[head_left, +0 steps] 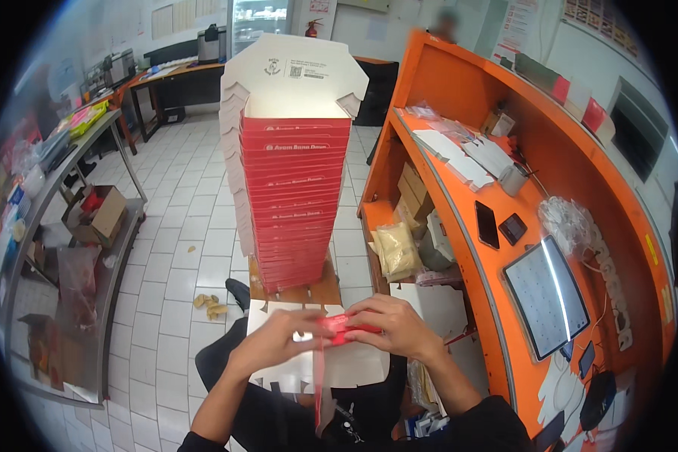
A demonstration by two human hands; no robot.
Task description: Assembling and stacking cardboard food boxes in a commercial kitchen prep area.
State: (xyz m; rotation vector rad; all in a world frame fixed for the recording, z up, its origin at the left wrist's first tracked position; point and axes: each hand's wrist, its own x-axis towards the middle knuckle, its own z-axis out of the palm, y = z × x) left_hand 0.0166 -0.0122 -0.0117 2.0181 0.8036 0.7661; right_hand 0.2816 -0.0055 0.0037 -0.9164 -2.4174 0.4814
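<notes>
From here, the red carton flap [337,324] lies crosswise between the right hand [390,324], pinching it, and left hand [288,331], whose grip I can't tell.

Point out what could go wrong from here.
The tall box stack stands on a wooden stand, just beyond the left grip and right grip; a knock might topple it. Both grips are at the red flap, so uneven pressure could crease it. The open carton seems to lie over the lap and might slip.
</notes>
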